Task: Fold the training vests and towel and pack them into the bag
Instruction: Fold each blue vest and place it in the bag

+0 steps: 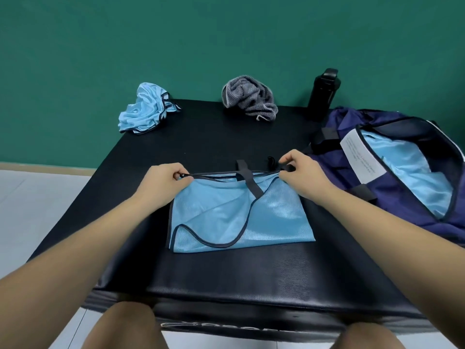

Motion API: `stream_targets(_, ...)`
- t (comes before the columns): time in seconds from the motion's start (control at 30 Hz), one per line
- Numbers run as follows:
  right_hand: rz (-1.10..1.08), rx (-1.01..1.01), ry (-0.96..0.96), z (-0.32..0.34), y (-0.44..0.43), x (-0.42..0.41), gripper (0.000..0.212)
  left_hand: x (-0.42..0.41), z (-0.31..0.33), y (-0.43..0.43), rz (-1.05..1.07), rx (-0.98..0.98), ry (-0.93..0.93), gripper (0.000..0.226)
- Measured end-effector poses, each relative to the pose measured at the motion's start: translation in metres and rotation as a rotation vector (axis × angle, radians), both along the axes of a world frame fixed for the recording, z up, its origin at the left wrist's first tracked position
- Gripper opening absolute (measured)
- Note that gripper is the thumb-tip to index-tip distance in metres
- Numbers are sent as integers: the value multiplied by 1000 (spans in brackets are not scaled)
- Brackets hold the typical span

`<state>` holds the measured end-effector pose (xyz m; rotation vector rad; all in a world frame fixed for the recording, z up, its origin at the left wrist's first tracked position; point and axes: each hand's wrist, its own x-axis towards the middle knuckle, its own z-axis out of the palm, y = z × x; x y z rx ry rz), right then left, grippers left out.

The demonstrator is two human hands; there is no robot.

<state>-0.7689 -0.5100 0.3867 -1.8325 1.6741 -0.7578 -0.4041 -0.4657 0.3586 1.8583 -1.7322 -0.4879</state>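
Corners of the vest [241, 220] were pinched by the left hand [161, 182] and right hand [302, 175]. Limp, light mesh was judged best held at its bound trim.

Folded blue vest [276, 217] flat; second vest [144, 112], towel [249, 99] crumpled; bag [397, 192] open.

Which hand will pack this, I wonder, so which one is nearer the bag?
Right. The right hand pinches the far right corner of the flat vest, just beside the bag; the left hand pinches the far left corner, across the vest from it.
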Motion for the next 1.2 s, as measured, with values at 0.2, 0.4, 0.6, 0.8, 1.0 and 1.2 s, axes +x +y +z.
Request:
stream_targets(0.2,-58,-29,-87,-16,-13,3,19,0,-8,-12,63,5,73,13)
stream_targets(0.4,-90,2,-100,-29,-20,-1,20,-1,-15,-15,166,-33,126,21)
stream_targets(0.6,-106,-69,65,-35,-27,-4,38,1,-13,-13,181,-61,-6,17)
stream_targets(0.8,-49,-497,392,-30,11,-4,50,-16,7,28,62,-229,-38,16)
stream_targets(1.0,171,-598,417,-63,50,17,14,-75,0,89,-226,-297,-113,10)
stream_targets(1.2,143,-559,455,-76,56,24,8,-121,-27,111,-467,-241,-83,16)
